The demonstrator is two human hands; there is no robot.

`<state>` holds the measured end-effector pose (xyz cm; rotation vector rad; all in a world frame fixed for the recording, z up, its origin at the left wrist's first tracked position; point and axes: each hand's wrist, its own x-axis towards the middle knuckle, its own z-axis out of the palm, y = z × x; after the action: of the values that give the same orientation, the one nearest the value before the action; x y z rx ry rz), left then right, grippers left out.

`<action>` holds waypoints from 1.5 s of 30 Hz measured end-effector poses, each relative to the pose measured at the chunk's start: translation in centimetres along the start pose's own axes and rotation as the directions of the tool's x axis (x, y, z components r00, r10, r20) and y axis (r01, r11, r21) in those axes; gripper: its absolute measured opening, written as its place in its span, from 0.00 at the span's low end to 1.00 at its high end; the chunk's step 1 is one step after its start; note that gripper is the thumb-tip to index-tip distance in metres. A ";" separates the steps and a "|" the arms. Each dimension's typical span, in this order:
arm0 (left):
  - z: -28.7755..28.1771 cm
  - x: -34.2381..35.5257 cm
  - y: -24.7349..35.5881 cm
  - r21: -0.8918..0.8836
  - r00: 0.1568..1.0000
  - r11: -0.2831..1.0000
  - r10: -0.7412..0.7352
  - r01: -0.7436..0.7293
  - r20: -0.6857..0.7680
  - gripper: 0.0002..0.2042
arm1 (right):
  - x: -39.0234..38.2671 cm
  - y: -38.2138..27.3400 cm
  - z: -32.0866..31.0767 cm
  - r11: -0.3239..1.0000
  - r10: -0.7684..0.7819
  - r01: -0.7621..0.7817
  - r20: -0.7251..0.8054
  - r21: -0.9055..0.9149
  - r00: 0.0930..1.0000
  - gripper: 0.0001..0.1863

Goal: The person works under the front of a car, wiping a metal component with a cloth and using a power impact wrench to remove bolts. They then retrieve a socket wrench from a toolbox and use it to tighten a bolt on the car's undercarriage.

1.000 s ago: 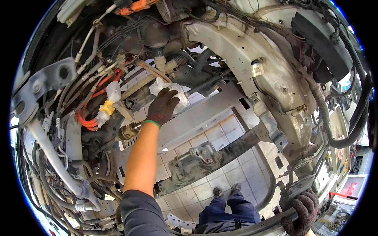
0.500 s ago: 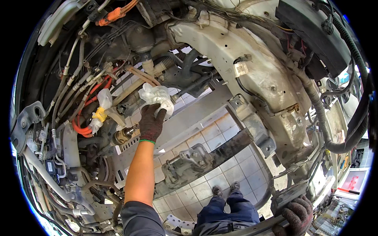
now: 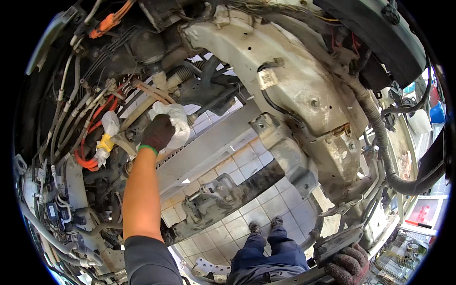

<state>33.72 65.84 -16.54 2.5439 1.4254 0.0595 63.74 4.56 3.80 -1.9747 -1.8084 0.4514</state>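
Note:
My left hand [image 3: 157,128], in a dark glove with a green cuff, is closed on a crumpled white plastic wrap [image 3: 176,121] among the engine-bay pipes. Left of it, orange cables [image 3: 85,160] run past a second wrapped piece with yellow tape [image 3: 105,141]. A brass-coloured cylindrical part just below my left hand is mostly hidden by my arm. My right hand [image 3: 346,265], also gloved, curls its fingers over a dark metal frame piece [image 3: 338,248] at the lower right.
A beige body rail [image 3: 304,99] curves along the right, beside a corrugated hose [image 3: 382,147]. A bracketed crossbar [image 3: 209,199] spans the opening over the tiled floor [image 3: 266,209], where my legs show. Hoses and wiring crowd the left; cluttered shelving [image 3: 401,251] stands at the far right.
My view has turned, so the engine bay sits further left in the picture. My left hand has curled further into the white wrap. My right hand stays on the frame piece.

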 end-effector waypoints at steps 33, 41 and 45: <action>6.2 3.6 -0.9 -0.389 0.780 0.695 -0.615 0.604 0.114 0.51 | 1.0 -0.3 0.3 0.997 -0.072 0.072 0.012 -0.009 0.997 0.26; 5.7 -2.1 2.0 -0.790 0.881 0.477 -0.443 0.385 0.163 0.42 | 0.8 -0.2 0.2 0.998 -0.063 0.063 0.013 -0.001 0.998 0.26; 8.1 -2.2 -0.3 -0.739 0.884 0.606 -0.466 0.293 -0.031 0.43 | 0.6 -0.2 0.4 0.996 -0.087 0.088 0.020 -0.013 0.996 0.27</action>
<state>33.42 62.71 -24.35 1.5810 1.5812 0.7099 63.44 5.19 3.64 -1.8975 -1.9065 0.4332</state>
